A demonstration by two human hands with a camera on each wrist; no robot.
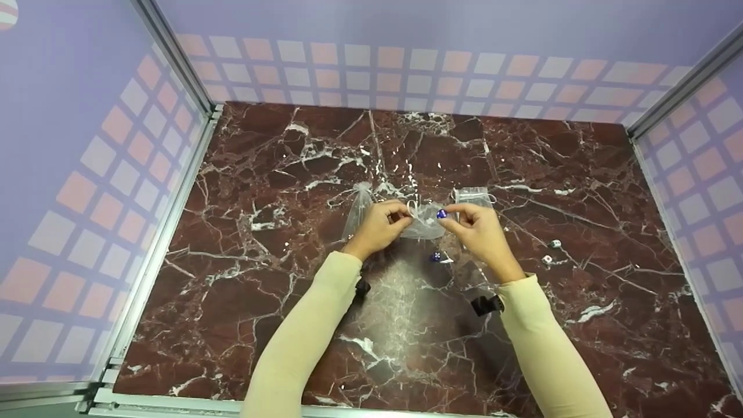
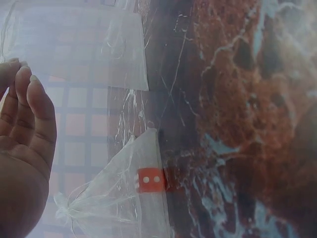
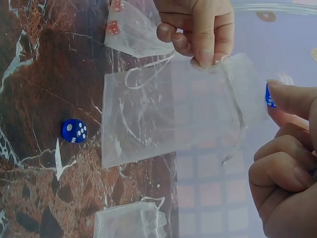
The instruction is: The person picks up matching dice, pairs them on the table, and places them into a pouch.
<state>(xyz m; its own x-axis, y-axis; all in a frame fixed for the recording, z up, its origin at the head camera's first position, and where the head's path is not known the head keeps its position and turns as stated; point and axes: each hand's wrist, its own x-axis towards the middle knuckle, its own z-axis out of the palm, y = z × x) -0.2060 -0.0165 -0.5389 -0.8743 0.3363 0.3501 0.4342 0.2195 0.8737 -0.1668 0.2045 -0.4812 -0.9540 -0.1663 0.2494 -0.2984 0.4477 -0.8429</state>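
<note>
A white sheer drawstring pouch (image 3: 143, 119) hangs from my left hand (image 1: 380, 225), whose thumb and fingers pinch it near its mouth; its cord loops beside them. Between the thumb and forefinger of my right hand (image 1: 479, 232) is a blue die (image 1: 442, 214), held just right of the pouch's mouth. A second blue die (image 3: 75, 131) with white pips lies on the table below the pouch. To the left, a gathered sheer pouch (image 1: 357, 212) contains red dice (image 3: 114, 27), one of which shows two pips in the left wrist view.
Behind my right hand another sheer pouch (image 1: 473, 194) lies flat on the marbled table (image 1: 232, 325). A greenish die (image 1: 555, 244) and a white die (image 1: 547, 259) sit farther right. Panels with pink and white squares (image 1: 389, 58) border the back and sides.
</note>
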